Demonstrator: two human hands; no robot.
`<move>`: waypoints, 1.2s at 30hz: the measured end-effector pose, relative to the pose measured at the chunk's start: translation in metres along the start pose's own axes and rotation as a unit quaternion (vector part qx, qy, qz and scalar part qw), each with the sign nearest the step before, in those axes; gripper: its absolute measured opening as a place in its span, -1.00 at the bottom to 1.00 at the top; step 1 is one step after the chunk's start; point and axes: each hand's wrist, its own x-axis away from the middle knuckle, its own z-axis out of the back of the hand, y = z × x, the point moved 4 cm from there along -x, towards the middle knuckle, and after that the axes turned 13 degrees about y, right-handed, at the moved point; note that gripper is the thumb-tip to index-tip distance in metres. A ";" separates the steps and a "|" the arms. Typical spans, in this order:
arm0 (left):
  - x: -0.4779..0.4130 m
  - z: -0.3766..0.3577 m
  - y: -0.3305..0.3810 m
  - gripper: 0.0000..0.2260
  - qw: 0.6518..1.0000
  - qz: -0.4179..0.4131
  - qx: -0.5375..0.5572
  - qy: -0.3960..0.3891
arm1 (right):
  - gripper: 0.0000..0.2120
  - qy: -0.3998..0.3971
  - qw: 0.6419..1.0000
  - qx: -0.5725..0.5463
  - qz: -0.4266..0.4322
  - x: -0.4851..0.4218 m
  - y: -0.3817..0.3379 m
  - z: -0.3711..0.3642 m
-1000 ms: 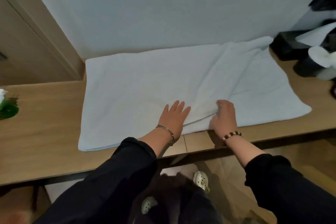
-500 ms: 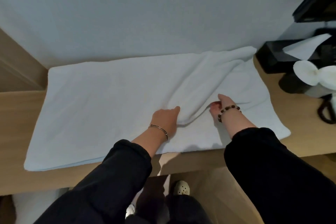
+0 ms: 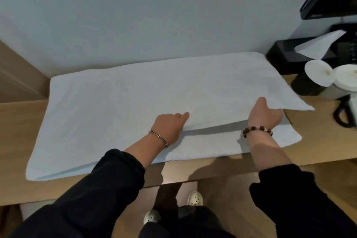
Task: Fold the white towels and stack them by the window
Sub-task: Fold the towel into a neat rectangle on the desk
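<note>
Now the large, soft white terry towel (image 3: 119,102) is seen spread along the far edge of the pale wooden worktop (image 3: 21,121). Its back hem is laid against the wall, and its right end is set just beside a black tissue box (image 3: 280,52) at the far right corner. An upper layer is held raised off the lower one along the near edge. That edge is pinched by the left hand (image 3: 170,126) near the middle and clamped by the right hand (image 3: 264,117) towards the right end, thumb on top, fingers hidden beneath. Light, limp cloth, it is judged: sag between the hands is to be expected, so it is best taken at the hem, well spread, near the corners. Paper-capped cups (image 3: 318,72) are stood close on the right, and a snag there is to be avoided.
</note>
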 end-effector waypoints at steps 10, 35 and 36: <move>0.030 -0.012 0.027 -0.72 0.989 -0.102 0.049 0.095 | -0.84 -0.073 0.975 0.195 -0.078 -0.027 0.050 0.035; 0.060 -0.044 0.054 -0.84 0.978 -0.162 0.121 -0.048 | -0.68 -0.013 0.974 0.182 -0.136 -0.080 0.075 0.079; 0.060 -0.045 0.054 -0.84 0.979 -0.152 0.123 -0.058 | -0.66 0.004 0.971 0.214 -0.108 -0.084 0.077 0.083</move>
